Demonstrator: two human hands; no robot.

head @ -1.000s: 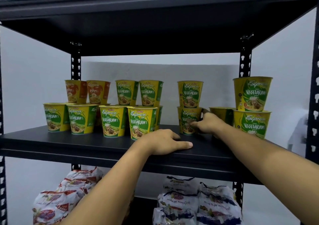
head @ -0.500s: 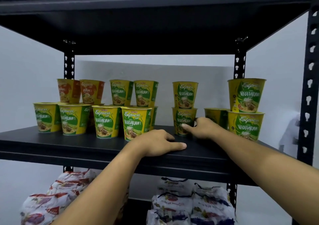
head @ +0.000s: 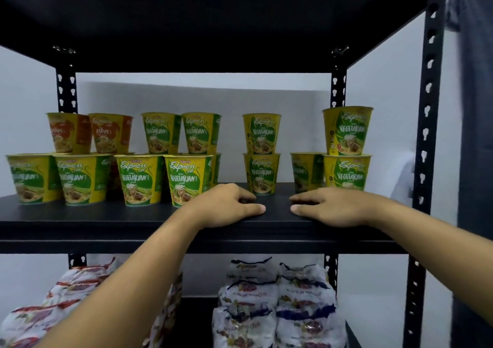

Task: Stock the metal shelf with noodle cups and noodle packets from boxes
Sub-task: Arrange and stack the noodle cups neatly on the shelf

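Head view — your left hand (head: 226,204) and right hand (head: 332,207) rest flat on the shelf (head: 106,218), fingers relaxed, holding nothing. Noodle cups (head: 186,178) stacked behind; noodle packets (head: 277,305) on the level below.

It looked like a shop stockroom: a black boltless metal shelf (head: 266,238) against bare white walls, holding rows of stacked noodle cups (head: 186,179) and piled noodle packets (head: 277,305) below.
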